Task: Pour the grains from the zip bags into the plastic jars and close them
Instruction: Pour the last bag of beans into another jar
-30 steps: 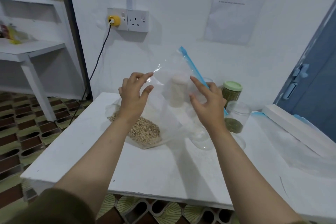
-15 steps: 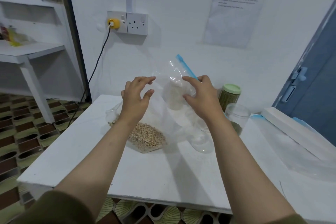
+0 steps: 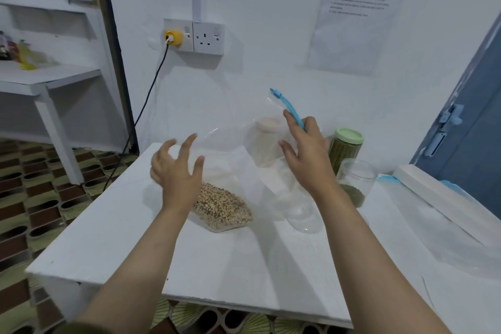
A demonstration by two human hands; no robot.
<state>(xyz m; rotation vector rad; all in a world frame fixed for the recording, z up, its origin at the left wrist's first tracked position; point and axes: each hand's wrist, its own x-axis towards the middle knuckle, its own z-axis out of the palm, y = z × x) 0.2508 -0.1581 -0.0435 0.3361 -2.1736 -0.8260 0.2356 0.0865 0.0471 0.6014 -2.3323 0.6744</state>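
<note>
A clear zip bag [image 3: 238, 154] with a blue zip strip [image 3: 291, 110] stands on the white table [image 3: 217, 260], with beige grains [image 3: 222, 209] heaped in its lower corner. My right hand [image 3: 306, 157] holds the bag's raised top edge, and the zip strip runs between its fingers. Left of the bag hovers my left hand [image 3: 176, 173], fingers spread, holding nothing. A clear empty jar [image 3: 302, 213] stands just in front of the right wrist. Through the film I see a pale-lidded jar [image 3: 267, 141].
A green-lidded jar [image 3: 345, 148] of green grains stands at the back right, with an open jar [image 3: 355, 184] holding a few green grains before it. An empty bag [image 3: 447, 241] and a white box [image 3: 444, 198] lie on the right. A cable [image 3: 146, 100] hangs from the wall socket.
My left hand has come off the bag and drawn back to the left with its fingers spread. My right hand has carried the zip edge to the right.
</note>
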